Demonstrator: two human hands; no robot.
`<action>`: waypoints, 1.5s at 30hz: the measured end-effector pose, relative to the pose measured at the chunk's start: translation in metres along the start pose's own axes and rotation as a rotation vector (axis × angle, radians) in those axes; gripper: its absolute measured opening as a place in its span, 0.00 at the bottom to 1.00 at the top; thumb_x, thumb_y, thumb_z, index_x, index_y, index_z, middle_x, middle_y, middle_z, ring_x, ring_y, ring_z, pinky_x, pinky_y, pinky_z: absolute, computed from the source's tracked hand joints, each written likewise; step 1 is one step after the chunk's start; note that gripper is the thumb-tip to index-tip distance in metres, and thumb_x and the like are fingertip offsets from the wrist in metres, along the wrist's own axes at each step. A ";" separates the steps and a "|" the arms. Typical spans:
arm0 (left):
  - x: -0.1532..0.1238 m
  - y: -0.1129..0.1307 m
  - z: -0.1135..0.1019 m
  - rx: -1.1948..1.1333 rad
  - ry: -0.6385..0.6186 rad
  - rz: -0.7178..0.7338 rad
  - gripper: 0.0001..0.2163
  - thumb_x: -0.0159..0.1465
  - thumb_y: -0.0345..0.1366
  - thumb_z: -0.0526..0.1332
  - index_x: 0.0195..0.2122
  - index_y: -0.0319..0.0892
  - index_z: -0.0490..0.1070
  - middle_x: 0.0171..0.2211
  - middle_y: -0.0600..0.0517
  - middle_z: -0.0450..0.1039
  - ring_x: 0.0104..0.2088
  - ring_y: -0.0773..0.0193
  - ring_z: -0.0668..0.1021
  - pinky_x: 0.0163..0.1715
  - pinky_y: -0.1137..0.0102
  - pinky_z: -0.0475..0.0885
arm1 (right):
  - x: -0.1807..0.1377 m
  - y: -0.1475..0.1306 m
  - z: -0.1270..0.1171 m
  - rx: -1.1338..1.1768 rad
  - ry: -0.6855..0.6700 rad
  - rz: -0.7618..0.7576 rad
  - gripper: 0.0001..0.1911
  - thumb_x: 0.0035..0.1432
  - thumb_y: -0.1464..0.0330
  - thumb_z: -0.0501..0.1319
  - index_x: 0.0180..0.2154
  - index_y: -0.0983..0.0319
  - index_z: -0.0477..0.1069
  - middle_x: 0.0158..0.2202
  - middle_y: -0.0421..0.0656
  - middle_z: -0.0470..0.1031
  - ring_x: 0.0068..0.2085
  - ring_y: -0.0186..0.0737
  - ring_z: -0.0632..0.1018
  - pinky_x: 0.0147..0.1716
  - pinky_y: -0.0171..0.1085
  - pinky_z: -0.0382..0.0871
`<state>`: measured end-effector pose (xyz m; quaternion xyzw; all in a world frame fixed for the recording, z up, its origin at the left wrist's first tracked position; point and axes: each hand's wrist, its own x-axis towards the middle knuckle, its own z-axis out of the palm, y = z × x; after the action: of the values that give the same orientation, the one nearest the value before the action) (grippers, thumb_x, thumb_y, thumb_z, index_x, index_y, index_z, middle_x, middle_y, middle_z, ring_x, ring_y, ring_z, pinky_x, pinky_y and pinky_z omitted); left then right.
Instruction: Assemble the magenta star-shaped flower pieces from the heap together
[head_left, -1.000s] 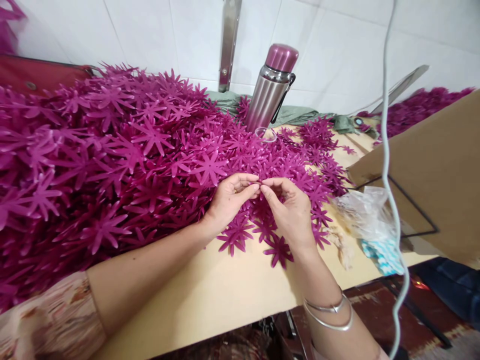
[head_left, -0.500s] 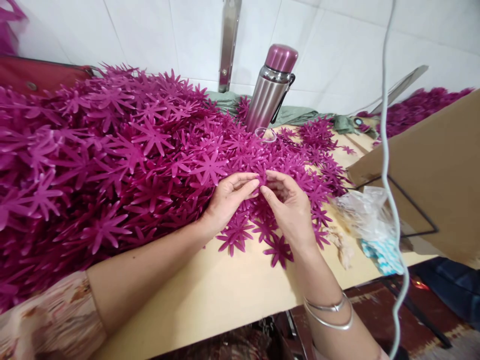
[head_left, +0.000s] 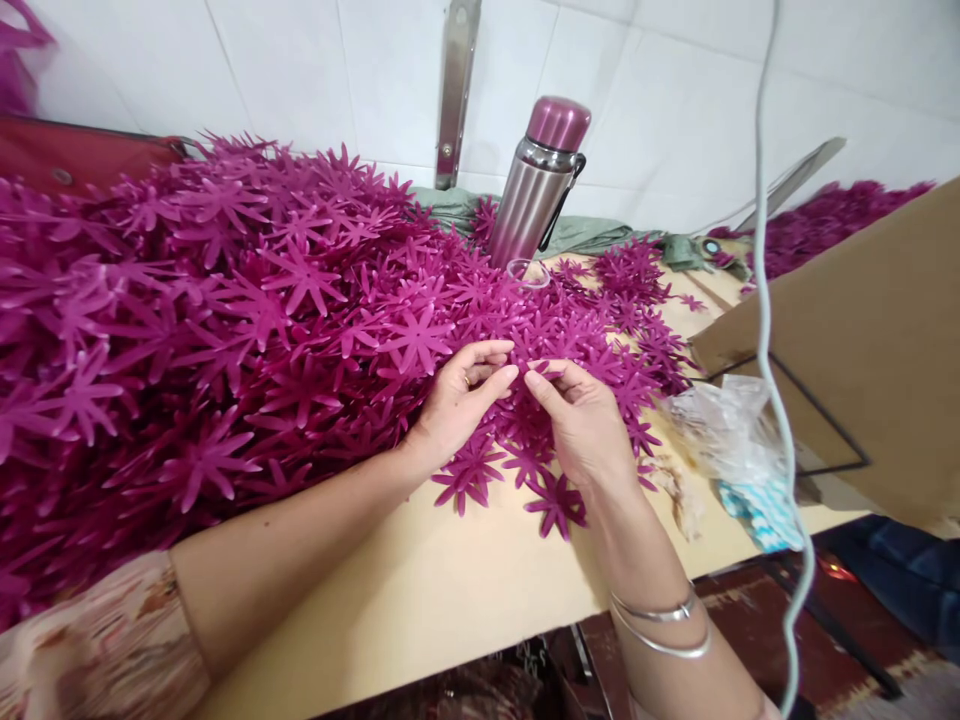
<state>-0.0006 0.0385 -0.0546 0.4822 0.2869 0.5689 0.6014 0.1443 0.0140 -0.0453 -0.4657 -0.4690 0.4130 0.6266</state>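
Note:
My right hand (head_left: 589, 420) is closed in a pinch, thumb against fingertips, on a magenta artificial flower petal piece (head_left: 551, 372). My left hand (head_left: 465, 395) faces it a short gap away, its thumb and fingers curled close together. What lies between the left fingertips blends with the magenta behind, so I cannot make it out. Both hands hover at the front of a large heap of star-shaped magenta flower pieces (head_left: 300, 280). Just below the right hand, a single flower piece (head_left: 556, 503) lies on the pale table (head_left: 450, 590).
A steel flask (head_left: 529, 185) with a magenta lid stands tilted in the heap, beside a clear ring (head_left: 529, 273). To the right are a cardboard box (head_left: 847, 330), a crumpled plastic bag (head_left: 731, 425), a blue-white packet (head_left: 761, 512) and a hanging white cable (head_left: 763, 300).
My fingertips have drawn slightly apart; the right hand has shifted a little right and down, and the petal piece in its pinch now shows more clearly.

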 end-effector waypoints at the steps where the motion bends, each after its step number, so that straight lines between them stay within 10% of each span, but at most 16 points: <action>1: 0.000 0.000 0.000 0.002 0.007 -0.004 0.14 0.62 0.35 0.70 0.49 0.43 0.77 0.44 0.51 0.76 0.42 0.66 0.78 0.44 0.71 0.77 | 0.000 0.001 -0.001 -0.012 0.010 -0.008 0.07 0.53 0.65 0.74 0.34 0.57 0.79 0.33 0.37 0.81 0.36 0.37 0.76 0.41 0.37 0.71; 25: 0.001 0.001 -0.003 0.070 -0.072 0.037 0.11 0.63 0.43 0.69 0.35 0.40 0.79 0.37 0.52 0.78 0.40 0.64 0.78 0.45 0.70 0.73 | -0.004 0.000 0.001 -0.012 -0.048 0.081 0.15 0.48 0.62 0.79 0.31 0.57 0.75 0.30 0.34 0.77 0.33 0.35 0.74 0.39 0.36 0.69; 34: 0.001 0.000 -0.001 -0.162 0.135 -0.110 0.13 0.61 0.44 0.71 0.35 0.41 0.72 0.33 0.57 0.72 0.33 0.71 0.75 0.36 0.75 0.75 | 0.002 -0.014 0.001 0.440 0.100 0.231 0.20 0.42 0.64 0.82 0.31 0.57 0.74 0.31 0.33 0.80 0.33 0.32 0.78 0.39 0.33 0.73; 45: 0.003 -0.002 -0.002 -0.114 0.140 -0.111 0.11 0.63 0.39 0.70 0.42 0.43 0.71 0.32 0.58 0.71 0.33 0.70 0.76 0.39 0.72 0.77 | 0.006 -0.010 -0.007 0.399 0.147 0.179 0.19 0.46 0.70 0.78 0.36 0.54 0.73 0.34 0.33 0.82 0.37 0.35 0.83 0.47 0.39 0.78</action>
<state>-0.0013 0.0418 -0.0562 0.3896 0.3219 0.5823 0.6368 0.1536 0.0163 -0.0353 -0.4011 -0.2879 0.5167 0.6995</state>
